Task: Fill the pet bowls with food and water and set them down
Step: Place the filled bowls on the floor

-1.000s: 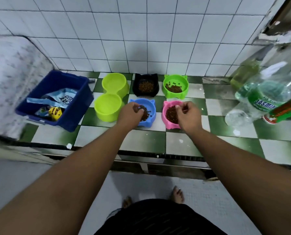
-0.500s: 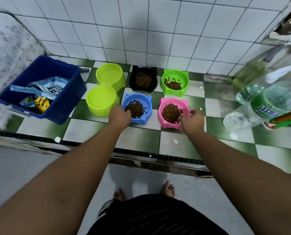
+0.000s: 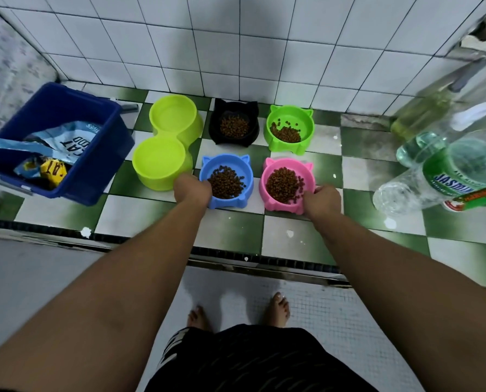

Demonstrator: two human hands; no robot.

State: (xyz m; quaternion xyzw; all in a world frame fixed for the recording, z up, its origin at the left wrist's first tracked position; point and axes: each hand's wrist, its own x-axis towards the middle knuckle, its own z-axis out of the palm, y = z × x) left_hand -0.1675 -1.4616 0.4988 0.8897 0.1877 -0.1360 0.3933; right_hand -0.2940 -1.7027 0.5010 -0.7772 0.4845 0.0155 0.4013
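Kibble (image 3: 225, 183) in: black bowl (image 3: 253, 137), green bowl (image 3: 307, 128), blue bowl (image 3: 224, 160), pink bowl (image 3: 287, 162), all on the tiled worktop (image 3: 236, 224). Your left hand (image 3: 192, 189) curls on the blue rim, your right hand (image 3: 322, 198) on the pink. Lime double bowl (image 3: 162, 162): apparently unfilled. Water and setting down remain.

The left hand (image 3: 192, 189) gripped the blue bowl's (image 3: 227, 165) near rim; the right hand (image 3: 322, 200) gripped the pink bowl (image 3: 288, 165), both holding kibble.

The blue bowl (image 3: 228, 203) and pink bowl (image 3: 282, 206) — cat-eared, upright, holding kibble (image 3: 282, 184) — stand side by side, slightly apart.
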